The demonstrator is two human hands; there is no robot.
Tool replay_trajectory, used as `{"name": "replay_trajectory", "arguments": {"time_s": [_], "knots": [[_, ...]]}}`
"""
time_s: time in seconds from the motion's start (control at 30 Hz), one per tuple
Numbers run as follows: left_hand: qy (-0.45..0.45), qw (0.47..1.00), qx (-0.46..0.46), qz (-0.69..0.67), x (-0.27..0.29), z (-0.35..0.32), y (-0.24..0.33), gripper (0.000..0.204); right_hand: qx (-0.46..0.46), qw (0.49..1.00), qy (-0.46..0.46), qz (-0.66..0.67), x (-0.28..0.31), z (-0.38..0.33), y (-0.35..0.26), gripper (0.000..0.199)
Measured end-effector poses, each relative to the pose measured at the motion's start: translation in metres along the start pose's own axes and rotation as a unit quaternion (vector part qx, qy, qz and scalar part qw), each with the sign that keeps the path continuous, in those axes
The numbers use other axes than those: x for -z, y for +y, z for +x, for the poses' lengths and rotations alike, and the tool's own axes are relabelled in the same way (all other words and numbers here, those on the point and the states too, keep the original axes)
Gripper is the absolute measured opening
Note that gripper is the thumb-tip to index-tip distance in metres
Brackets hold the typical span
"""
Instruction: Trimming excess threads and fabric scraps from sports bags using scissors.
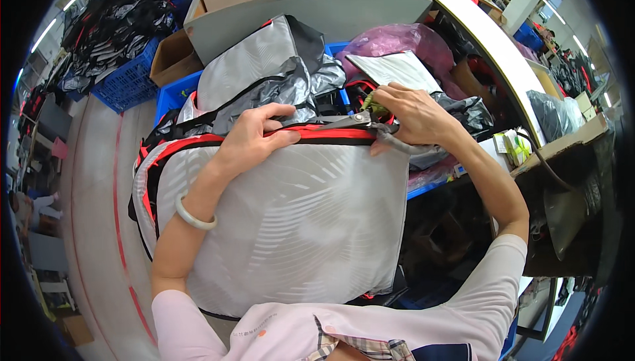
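Observation:
A large silver-grey bag [291, 228] with a leaf-like pattern lies up against my front. Red and black trim [331, 135] runs along its top edge. My left hand [254, 139] pinches that edge near the middle, thumb toward me and fingers behind it. In my right hand [417, 113] is a pair of scissors [350, 121], its handles wrapped in green and grey material. The blades point left along the trim, toward my left fingers. Whether they are touching a thread or the fabric, I cannot tell.
Beyond the bag, a blue crate [177, 91] holds another silver-grey bag [245, 63]. Pink plastic wrap [397, 46] lies at its right. A cardboard box [173, 60] and a blue basket [126, 86] of dark pieces stand far left. A white table edge [493, 43] curves along the right.

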State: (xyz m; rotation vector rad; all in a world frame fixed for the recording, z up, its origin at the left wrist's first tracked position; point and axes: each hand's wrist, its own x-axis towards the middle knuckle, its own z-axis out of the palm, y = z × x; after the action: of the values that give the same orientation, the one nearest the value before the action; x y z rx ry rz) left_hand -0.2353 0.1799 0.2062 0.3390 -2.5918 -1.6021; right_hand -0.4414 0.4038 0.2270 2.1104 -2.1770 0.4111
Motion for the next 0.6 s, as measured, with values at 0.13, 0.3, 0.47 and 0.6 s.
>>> {"name": "replay_trajectory", "arguments": {"time_s": [0.13,0.3,0.47,0.6], "knots": [[0.054,0.998,-0.040,-0.001,0.000,-0.005,-0.005,0.054,0.000,0.998,-0.067,-0.001,0.001,0.020,-0.002,0.066],[0.051,0.994,-0.089,-0.039,0.003,-0.002,-0.027,0.057,-0.043,0.992,-0.098,0.069,-0.003,0.015,-0.003,0.056],[0.053,0.994,-0.070,0.057,0.004,0.008,-0.027,0.040,-0.029,0.994,0.048,0.090,-0.023,0.015,-0.007,0.061],[0.028,0.952,-0.067,0.297,0.048,-0.009,-0.036,0.034,-0.112,0.986,0.080,0.095,-0.035,0.002,-0.023,0.059]]}}
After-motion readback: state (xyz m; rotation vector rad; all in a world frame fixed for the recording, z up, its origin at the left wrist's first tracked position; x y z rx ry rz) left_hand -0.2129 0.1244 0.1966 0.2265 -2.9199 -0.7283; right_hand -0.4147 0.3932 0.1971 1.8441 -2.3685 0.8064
